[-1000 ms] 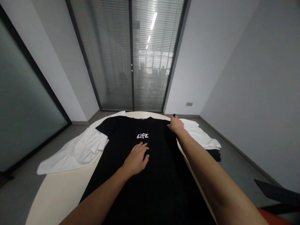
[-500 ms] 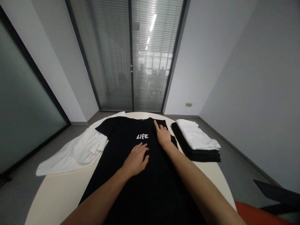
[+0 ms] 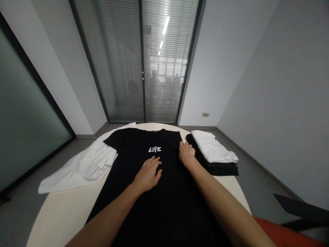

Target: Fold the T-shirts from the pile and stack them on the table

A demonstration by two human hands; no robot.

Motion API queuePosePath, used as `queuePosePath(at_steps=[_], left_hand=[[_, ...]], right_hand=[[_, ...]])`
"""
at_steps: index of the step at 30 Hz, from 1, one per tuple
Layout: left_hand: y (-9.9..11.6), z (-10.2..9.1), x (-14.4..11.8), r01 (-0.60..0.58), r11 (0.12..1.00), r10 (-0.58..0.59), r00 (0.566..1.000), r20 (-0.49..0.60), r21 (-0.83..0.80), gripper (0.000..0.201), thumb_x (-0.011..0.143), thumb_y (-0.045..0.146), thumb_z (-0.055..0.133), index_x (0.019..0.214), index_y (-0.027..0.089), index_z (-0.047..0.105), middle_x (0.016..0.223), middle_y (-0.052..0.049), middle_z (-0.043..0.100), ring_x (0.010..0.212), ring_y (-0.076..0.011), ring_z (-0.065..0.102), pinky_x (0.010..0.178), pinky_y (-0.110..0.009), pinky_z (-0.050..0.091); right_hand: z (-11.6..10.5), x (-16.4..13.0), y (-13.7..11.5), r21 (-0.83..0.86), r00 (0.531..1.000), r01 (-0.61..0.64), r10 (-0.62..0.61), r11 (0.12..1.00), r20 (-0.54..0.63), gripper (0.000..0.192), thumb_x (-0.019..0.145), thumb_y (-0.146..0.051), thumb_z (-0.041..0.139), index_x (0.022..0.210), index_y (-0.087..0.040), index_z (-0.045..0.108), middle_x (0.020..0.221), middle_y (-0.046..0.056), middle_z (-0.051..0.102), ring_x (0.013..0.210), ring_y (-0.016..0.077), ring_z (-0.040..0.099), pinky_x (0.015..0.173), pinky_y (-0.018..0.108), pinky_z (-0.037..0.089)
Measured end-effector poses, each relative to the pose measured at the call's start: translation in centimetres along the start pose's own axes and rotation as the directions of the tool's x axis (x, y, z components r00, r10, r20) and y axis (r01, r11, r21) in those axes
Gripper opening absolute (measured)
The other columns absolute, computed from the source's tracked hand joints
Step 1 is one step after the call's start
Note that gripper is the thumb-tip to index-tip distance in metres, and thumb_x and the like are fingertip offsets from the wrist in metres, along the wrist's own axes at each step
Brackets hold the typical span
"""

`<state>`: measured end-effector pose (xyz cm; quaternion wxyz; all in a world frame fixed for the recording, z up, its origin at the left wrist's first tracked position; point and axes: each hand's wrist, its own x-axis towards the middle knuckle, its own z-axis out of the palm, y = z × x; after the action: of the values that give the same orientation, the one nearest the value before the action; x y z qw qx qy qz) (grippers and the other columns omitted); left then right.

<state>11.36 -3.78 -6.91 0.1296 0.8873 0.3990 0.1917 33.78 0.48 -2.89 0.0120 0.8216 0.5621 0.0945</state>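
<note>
Your right hand [image 3: 187,153] has drawn the right sleeve inward and now curls at the folded edge of the black "LIFE" T-shirt [image 3: 144,192] lying mid-table, while your left hand [image 3: 148,173] presses flat, fingers spread, below the lettering.

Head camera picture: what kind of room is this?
Probably an office meeting room. Glass doors with slatted blinds show another lit room behind; plain grey walls surround a round cream table, where a black LIFE T-shirt lies beside folded shirts.
</note>
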Motion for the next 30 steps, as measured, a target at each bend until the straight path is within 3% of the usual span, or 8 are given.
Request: queuePosePath(at_steps=[6, 11, 16, 21, 24, 27, 30], left_hand=[[-0.1, 0.1, 0.1, 0.002, 1.000, -0.002, 1.000, 0.001, 0.001, 0.037, 0.099, 0.035, 0.046, 0.131, 0.020, 0.059, 0.152, -0.008, 0.050, 0.146, -0.0267, 0.037, 0.122, -0.049, 0.029], [-0.3, 0.3, 0.1, -0.004, 1.000, 0.004, 1.000, -0.013, -0.009, 0.036, 0.099, 0.034, 0.047, 0.129, 0.020, 0.060, 0.151, -0.009, 0.051, 0.146, -0.0268, 0.038, 0.122, -0.049, 0.029], [-0.2, 0.3, 0.0, -0.006, 1.000, 0.006, 1.000, -0.017, -0.007, 0.035, 0.098, 0.033, 0.048, 0.129, 0.020, 0.060, 0.151, -0.008, 0.051, 0.145, -0.0271, 0.039, 0.122, -0.050, 0.029], [0.2, -0.1, 0.0, -0.004, 1.000, 0.004, 1.000, 0.013, 0.023, 0.041, 0.099, 0.034, 0.046, 0.135, 0.020, 0.058, 0.154, -0.008, 0.047, 0.147, -0.0278, 0.035, 0.122, -0.050, 0.028], [0.3, -0.2, 0.0, -0.008, 0.999, 0.006, 0.999, 0.049, 0.039, 0.045, 0.099, 0.036, 0.046, 0.141, 0.022, 0.054, 0.158, -0.007, 0.042, 0.149, -0.0290, 0.032, 0.122, -0.051, 0.027], [0.4, -0.3, 0.0, -0.010, 0.999, 0.008, 0.998, 0.057, 0.050, 0.046, 0.099, 0.036, 0.046, 0.143, 0.024, 0.053, 0.159, -0.006, 0.041, 0.149, -0.0291, 0.031, 0.122, -0.052, 0.026], [0.4, -0.3, 0.0, -0.004, 0.999, 0.001, 0.998, 0.057, 0.052, 0.046, 0.099, 0.035, 0.046, 0.143, 0.023, 0.054, 0.158, -0.006, 0.041, 0.149, -0.0288, 0.031, 0.122, -0.051, 0.026]], right_hand=[[0.2, -0.1, 1.2, -0.004, 0.998, -0.004, 0.004, 1.000, -0.057, 0.034, 0.098, -0.004, 0.031, 0.113, -0.009, 0.061, 0.108, 0.024, 0.066, 0.101, 0.0269, 0.068, 0.075, 0.029, 0.052], [0.4, -0.5, 1.5, -0.025, 0.995, -0.015, 0.012, 1.000, -0.097, 0.031, 0.101, -0.009, 0.031, 0.120, -0.009, 0.057, 0.109, 0.024, 0.066, 0.095, 0.0251, 0.070, 0.073, 0.029, 0.052], [-0.1, -1.5, 1.6, -0.078, 0.999, 0.029, -0.032, 0.997, -0.038, 0.036, 0.099, -0.005, 0.030, 0.115, -0.009, 0.062, 0.113, 0.025, 0.066, 0.108, 0.0283, 0.063, 0.080, 0.033, 0.048], [-0.2, -2.7, 0.6, -0.133, 0.998, 0.026, -0.017, 0.991, 0.067, 0.034, 0.095, -0.004, 0.038, 0.115, -0.007, 0.066, 0.106, 0.024, 0.070, 0.107, 0.0328, 0.062, 0.088, 0.042, 0.042], [-0.2, -3.2, -0.1, -0.151, 0.997, 0.015, -0.003, 0.988, 0.082, 0.041, 0.096, -0.005, 0.033, 0.124, -0.004, 0.063, 0.124, 0.028, 0.064, 0.116, 0.0354, 0.059, 0.091, 0.044, 0.039], [-0.1, -3.4, -0.5, -0.100, 0.997, 0.068, -0.063, 0.993, 0.055, 0.049, 0.098, -0.009, 0.031, 0.144, -0.004, 0.048, 0.151, 0.028, 0.042, 0.137, 0.0360, 0.044, 0.100, 0.044, 0.036], [0.3, -3.2, -0.4, 0.049, 0.992, 0.111, -0.113, 0.993, 0.048, 0.051, 0.102, -0.025, 0.036, 0.149, -0.006, 0.041, 0.153, 0.027, 0.041, 0.137, 0.0339, 0.044, 0.105, 0.042, 0.034]])
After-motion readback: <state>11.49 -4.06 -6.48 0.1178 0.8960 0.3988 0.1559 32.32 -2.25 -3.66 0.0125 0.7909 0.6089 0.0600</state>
